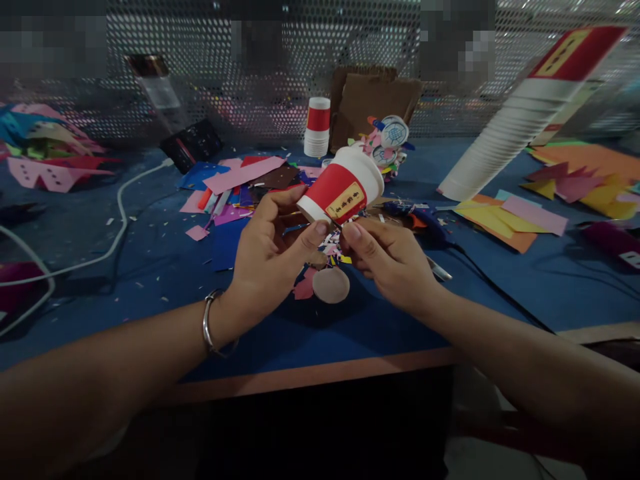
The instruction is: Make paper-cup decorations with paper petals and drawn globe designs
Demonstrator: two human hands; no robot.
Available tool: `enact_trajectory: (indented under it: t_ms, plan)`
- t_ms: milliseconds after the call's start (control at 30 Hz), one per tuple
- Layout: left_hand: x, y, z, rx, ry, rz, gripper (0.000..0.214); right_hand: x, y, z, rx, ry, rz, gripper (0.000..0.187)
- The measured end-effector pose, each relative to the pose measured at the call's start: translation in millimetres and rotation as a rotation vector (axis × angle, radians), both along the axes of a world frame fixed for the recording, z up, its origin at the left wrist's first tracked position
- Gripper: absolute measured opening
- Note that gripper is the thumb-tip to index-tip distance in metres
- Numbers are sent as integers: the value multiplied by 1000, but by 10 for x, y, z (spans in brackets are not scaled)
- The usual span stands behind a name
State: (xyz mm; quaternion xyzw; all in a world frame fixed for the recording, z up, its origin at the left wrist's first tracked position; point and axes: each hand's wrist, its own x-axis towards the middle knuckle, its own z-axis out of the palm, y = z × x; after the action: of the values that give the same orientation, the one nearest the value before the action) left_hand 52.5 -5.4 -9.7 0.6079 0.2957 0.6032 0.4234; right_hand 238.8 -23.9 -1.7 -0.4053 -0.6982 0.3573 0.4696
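A white paper cup (pixel 340 183) with a red band and a yellow label is tilted above the table, its rim towards the upper right. Fingers and thumb of my left hand (pixel 273 240) are closed around its base end. My right hand (pixel 387 257) pinches close against the cup's lower side; a thin dark bit shows at its fingertips, too small to name. Below both hands lie a round beige disc (pixel 331 285), a pink paper scrap (pixel 304 285) and a heap of small coloured paper cuttings (pixel 333 245).
Stacked paper cups (pixel 515 127) lean at the right, a shorter stack (pixel 317 127) stands behind. Coloured papers (pixel 505 220) and scraps lie on both sides. A dark blue glue gun (pixel 430 227) trails a black cable. Cardboard (pixel 373 107) and perforated metal stand at the back.
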Motion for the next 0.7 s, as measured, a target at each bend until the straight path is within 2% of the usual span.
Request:
enact_trajectory:
  t_ms: [133, 433, 700]
  plan:
    - [-6, 11, -1, -2, -9, 24, 39, 11, 11, -8, -25, 32, 26, 56]
    - [2, -42, -3, -18, 52, 45, 53, -4, 32, -30, -48, 32, 12, 58]
    - [4, -69, 11, -16, 63, 52, 53, -3, 20, -45, 5, 27, 10, 57]
